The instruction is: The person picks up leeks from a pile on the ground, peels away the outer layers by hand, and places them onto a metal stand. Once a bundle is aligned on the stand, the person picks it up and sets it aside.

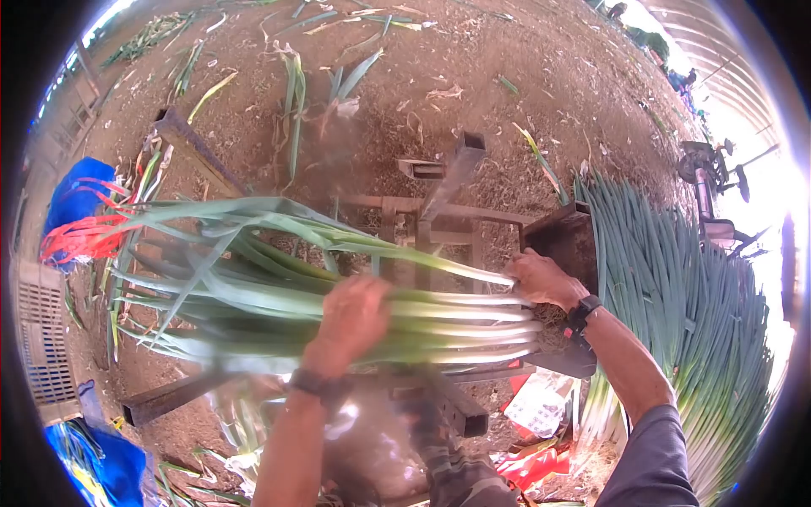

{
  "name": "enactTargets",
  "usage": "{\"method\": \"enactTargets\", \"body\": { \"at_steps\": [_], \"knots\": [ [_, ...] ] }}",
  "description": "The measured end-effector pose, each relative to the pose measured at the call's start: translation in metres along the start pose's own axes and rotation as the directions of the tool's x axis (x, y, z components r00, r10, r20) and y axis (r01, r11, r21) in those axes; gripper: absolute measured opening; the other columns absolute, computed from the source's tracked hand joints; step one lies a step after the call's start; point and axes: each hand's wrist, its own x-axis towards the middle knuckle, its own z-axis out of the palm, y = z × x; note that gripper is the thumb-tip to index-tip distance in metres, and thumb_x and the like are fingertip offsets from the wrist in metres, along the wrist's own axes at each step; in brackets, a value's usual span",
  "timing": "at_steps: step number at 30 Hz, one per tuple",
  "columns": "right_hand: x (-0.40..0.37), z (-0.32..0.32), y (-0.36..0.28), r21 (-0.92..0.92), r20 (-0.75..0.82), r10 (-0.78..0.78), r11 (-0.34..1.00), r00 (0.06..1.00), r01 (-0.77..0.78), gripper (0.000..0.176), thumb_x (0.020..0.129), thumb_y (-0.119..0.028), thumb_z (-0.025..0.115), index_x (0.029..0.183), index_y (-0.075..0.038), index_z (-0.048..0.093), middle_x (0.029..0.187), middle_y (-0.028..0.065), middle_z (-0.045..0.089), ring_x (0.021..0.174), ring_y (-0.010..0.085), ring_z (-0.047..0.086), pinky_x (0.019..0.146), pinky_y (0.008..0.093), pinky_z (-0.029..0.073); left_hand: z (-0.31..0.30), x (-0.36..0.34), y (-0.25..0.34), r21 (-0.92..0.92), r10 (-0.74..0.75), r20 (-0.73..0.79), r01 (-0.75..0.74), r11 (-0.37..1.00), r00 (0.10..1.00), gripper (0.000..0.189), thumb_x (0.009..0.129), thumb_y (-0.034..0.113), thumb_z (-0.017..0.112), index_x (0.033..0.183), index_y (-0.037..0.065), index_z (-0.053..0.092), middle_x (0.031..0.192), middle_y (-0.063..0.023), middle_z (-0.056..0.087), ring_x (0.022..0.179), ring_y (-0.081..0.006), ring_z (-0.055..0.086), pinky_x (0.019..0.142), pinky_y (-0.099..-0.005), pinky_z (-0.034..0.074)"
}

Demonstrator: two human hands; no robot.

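Note:
Several long green onions lie side by side across a metal frame, white ends to the right and leaves to the left. My right hand is closed on the white end of the topmost green onion, just left of an upright metal plate. Over the middle of the row is my left hand, smeared by motion, its fingers overlapping the stalks. Each wrist wears a dark band.
A large heap of green onions stands at the right. Metal bars of the frame jut out left. Red strips hang over blue material beside a plastic crate. Loose leaves litter the dirt floor.

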Motion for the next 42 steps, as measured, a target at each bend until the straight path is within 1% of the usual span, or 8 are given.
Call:
{"method": "enactTargets", "body": {
  "at_steps": [16, 22, 25, 26, 30, 33, 39, 42],
  "knots": [
    [-0.011, -0.005, -0.012, 0.021, 0.206, -0.001, 1.0, 0.978, -0.004, 0.026, 0.076, -0.008, 0.061, 0.097, 0.003, 0.072, 0.098, 0.0255, 0.072, 0.093, 0.0446, 0.07, 0.079, 0.0511, 0.057, 0.011, -0.001, -0.003, -0.141, -0.133, -0.154, 0.111, 0.984, 0.979, 0.03, 0.087, 0.012, 0.071, 0.117, 0.007, 0.068, 0.113, -0.0129, 0.069, 0.111, -0.0344, 0.065, 0.097, -0.0465, 0.051],
    [-0.01, -0.007, -0.022, -0.011, 0.254, 0.042, 0.999, 0.966, -0.04, 0.028, 0.075, -0.009, 0.063, 0.098, 0.004, 0.073, 0.098, 0.027, 0.072, 0.096, 0.044, 0.071, 0.08, 0.05, 0.057, -0.005, 0.031, 0.012, 0.302, 0.225, -0.275, -0.139, 0.943, 0.935, 0.025, 0.091, 0.014, 0.069, 0.115, 0.008, 0.07, 0.111, -0.0126, 0.068, 0.113, -0.0312, 0.063, 0.103, -0.0474, 0.045],
    [-0.01, -0.014, -0.029, -0.044, 0.29, 0.061, 0.998, 0.955, -0.051, 0.028, 0.076, -0.009, 0.062, 0.098, 0.003, 0.073, 0.098, 0.0268, 0.072, 0.097, 0.0438, 0.071, 0.081, 0.0498, 0.057, -0.008, 0.052, -0.004, 0.485, 0.209, -0.03, -0.169, 0.858, 0.977, 0.024, 0.095, 0.024, 0.067, 0.113, 0.009, 0.07, 0.106, -0.0122, 0.069, 0.114, -0.0291, 0.06, 0.106, -0.0518, 0.039],
    [-0.012, -0.019, -0.034, -0.032, 0.271, 0.056, 0.998, 0.961, -0.049, 0.027, 0.076, -0.009, 0.062, 0.097, 0.003, 0.074, 0.097, 0.0268, 0.072, 0.097, 0.0439, 0.071, 0.081, 0.0496, 0.057, -0.013, 0.056, -0.009, 0.517, 0.048, 0.149, -0.119, 0.848, 0.988, 0.027, 0.099, 0.033, 0.063, 0.106, 0.009, 0.073, 0.1, -0.0113, 0.07, 0.111, -0.0289, 0.059, 0.106, -0.0544, 0.037],
    [-0.013, -0.013, -0.028, -0.016, 0.258, 0.056, 0.998, 0.964, -0.053, 0.025, 0.075, -0.01, 0.063, 0.094, 0.003, 0.074, 0.096, 0.0273, 0.072, 0.096, 0.0441, 0.071, 0.08, 0.0498, 0.058, -0.047, 0.043, -0.037, 0.599, 0.035, 0.072, -0.071, 0.797, 0.997, 0.04, 0.103, 0.041, 0.056, 0.092, 0.008, 0.077, 0.097, -0.0114, 0.07, 0.101, -0.0276, 0.06, 0.105, -0.0513, 0.037],
    [-0.008, -0.016, -0.03, -0.014, 0.275, 0.051, 0.999, 0.96, -0.049, 0.025, 0.074, -0.01, 0.063, 0.092, 0.003, 0.075, 0.096, 0.0272, 0.072, 0.095, 0.0443, 0.071, 0.08, 0.0503, 0.057, -0.078, 0.017, -0.059, 0.657, -0.165, 0.097, 0.062, 0.752, 0.982, 0.04, 0.105, 0.04, 0.053, 0.121, 0.006, 0.069, 0.117, -0.0116, 0.067, 0.112, -0.0283, 0.062, 0.104, -0.052, 0.041],
    [-0.009, -0.005, -0.023, -0.003, 0.241, 0.03, 1.0, 0.97, -0.03, 0.025, 0.072, -0.009, 0.063, 0.091, 0.002, 0.075, 0.094, 0.0261, 0.072, 0.091, 0.0446, 0.071, 0.077, 0.051, 0.057, -0.151, -0.005, -0.115, 0.375, -0.546, -0.129, 0.55, 0.746, 0.828, 0.033, 0.096, 0.025, 0.056, 0.118, 0.004, 0.069, 0.122, -0.0198, 0.067, 0.104, -0.0461, 0.068, 0.092, -0.0599, 0.051],
    [-0.012, -0.007, -0.025, -0.013, 0.234, 0.031, 1.0, 0.972, -0.028, 0.024, 0.072, -0.008, 0.063, 0.09, 0.003, 0.074, 0.093, 0.0262, 0.072, 0.091, 0.0446, 0.071, 0.076, 0.0505, 0.057, -0.166, 0.005, -0.116, 0.56, -0.547, -0.33, 0.626, 0.543, 0.77, 0.03, 0.089, 0.019, 0.06, 0.115, 0.006, 0.07, 0.121, -0.0148, 0.068, 0.114, -0.0401, 0.064, 0.092, -0.0557, 0.052]
  ]
}}
